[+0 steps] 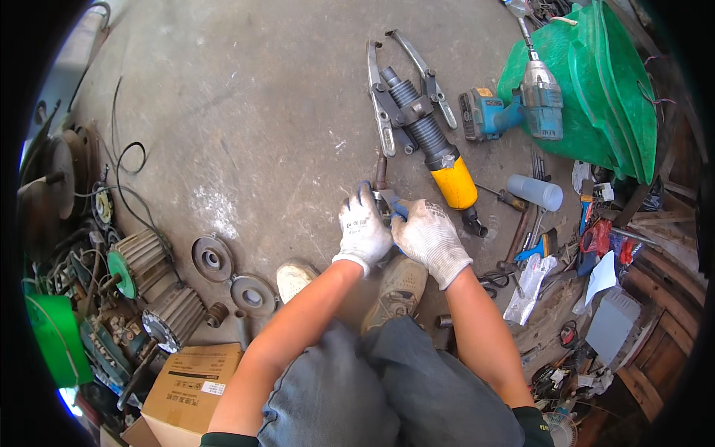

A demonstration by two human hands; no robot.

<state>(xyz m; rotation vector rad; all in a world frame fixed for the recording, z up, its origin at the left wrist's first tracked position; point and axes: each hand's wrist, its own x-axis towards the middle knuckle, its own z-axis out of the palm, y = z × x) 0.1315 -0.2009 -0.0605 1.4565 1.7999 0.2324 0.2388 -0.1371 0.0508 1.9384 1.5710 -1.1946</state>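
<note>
My left hand point(365, 229), in a white knit work glove with dark fingertips, is closed around a small grey metal piece point(385, 197) just above my shoes. My right hand point(432, 237), gloved alike, is curled against the other side of the piece; its bluish fingertips are bunched together, and what they grip is hidden. A short brown metal rod point(381, 171) extends upward from the piece. Beyond my hands lies a hydraulic gear puller point(417, 112) with a yellow cylinder and steel jaws.
A blue cordless impact wrench point(521, 112) leans by a green bin point(596, 89) at right. Hand tools and a plastic bottle point(535, 192) lie below it. On the left are motor rotors point(175, 316), round end covers point(253, 296), a black cable point(119, 175) and a cardboard box point(182, 402).
</note>
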